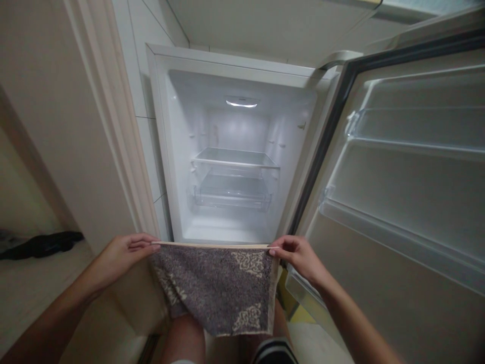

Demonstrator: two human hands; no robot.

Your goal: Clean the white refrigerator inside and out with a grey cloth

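- Pinched at both ends: my left hand (134,249) has one upper corner of the cloth (227,288) between thumb and fingers, my right hand (297,255) the other.
- Hold looks light, at the fingertips.
- Cloth hangs between my hands, top edge drawn nearly straight, lower left side slanting off in a fold. Pale pattern at the right-hand corners. Bare legs (185,338) below.
- Step in hand, my reading: holding the cloth spread out by its edge.
- Next move, I judge, calls for care with both corners. Folding would need them brought together; one-handed use would need the cloth bunched into a palm.
- Just beyond: fridge (235,65) standing open, lamp (241,103) lit, shelf (235,156) above a clear drawer (233,197).
- Right: door (397,177) swung wide, clear bins on its inner face.
- Far left: dark thing (41,243), too blurred to name.
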